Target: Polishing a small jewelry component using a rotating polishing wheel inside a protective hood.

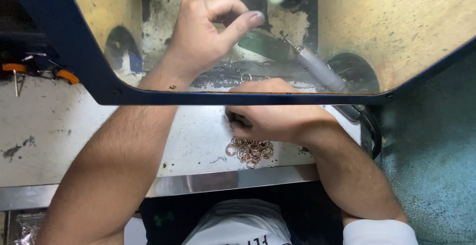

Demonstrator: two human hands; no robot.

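Fingers: left hand (203, 32) raised, loosely curled, nothing gripped | right hand (275, 116) closed on small dark object, above copper rings (249, 151) heaped on table (59, 141).

The desk (54, 141) was pale grey and dirty, with dark stains near its left edge. A shiny metal strip (233, 180) ran along its front edge. A small pile of coppery rings (249, 151) lay on the desk close to the front edge, a little right of the middle. Farther back, under the clear shield, a grey pen-shaped tool (320, 69) lay slanted toward the right edge. One thin ring (246, 77) lay at the back of the desk near the middle.
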